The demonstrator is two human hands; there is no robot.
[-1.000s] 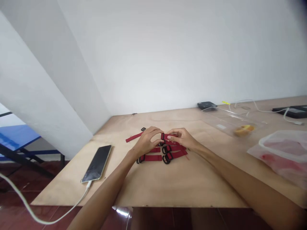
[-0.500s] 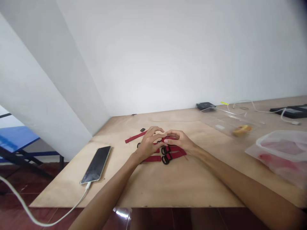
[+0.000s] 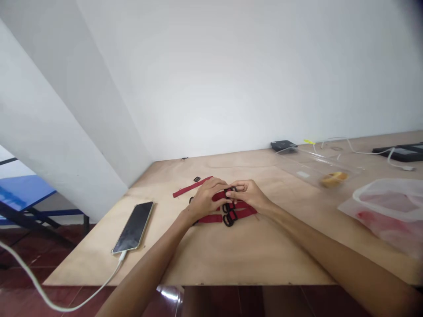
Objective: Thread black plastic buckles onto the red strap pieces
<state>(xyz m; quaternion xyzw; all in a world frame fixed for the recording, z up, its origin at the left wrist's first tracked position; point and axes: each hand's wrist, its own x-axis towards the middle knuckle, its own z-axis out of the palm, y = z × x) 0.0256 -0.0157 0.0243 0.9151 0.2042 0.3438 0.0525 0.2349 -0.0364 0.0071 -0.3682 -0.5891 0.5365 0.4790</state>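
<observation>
Over the middle of the wooden table, my left hand (image 3: 206,197) is closed, with a piece of red strap (image 3: 218,195) between its thumb and fingers. Facing it, my right hand (image 3: 249,194) pinches a black plastic buckle (image 3: 227,191) at the strap's end. Just below my fingertips lie more black buckles (image 3: 228,219), threaded with red straps (image 3: 245,213) that run off to the right. Another red strap (image 3: 210,218) lies flat under my left wrist. Part of the strap in my left hand is hidden by the fingers.
Behind my left hand lie a loose red strap (image 3: 187,189) and a small black slider (image 3: 197,179). A phone (image 3: 134,226) with a white cable is at the left. To the right are a clear plastic tray (image 3: 302,169), a yellow object (image 3: 333,179) and a plastic bag (image 3: 386,207).
My left fingers have lowered and closed in on the red strap. My right hand has stayed nearly in place, and more of the black buckle now shows at its fingertips.
</observation>
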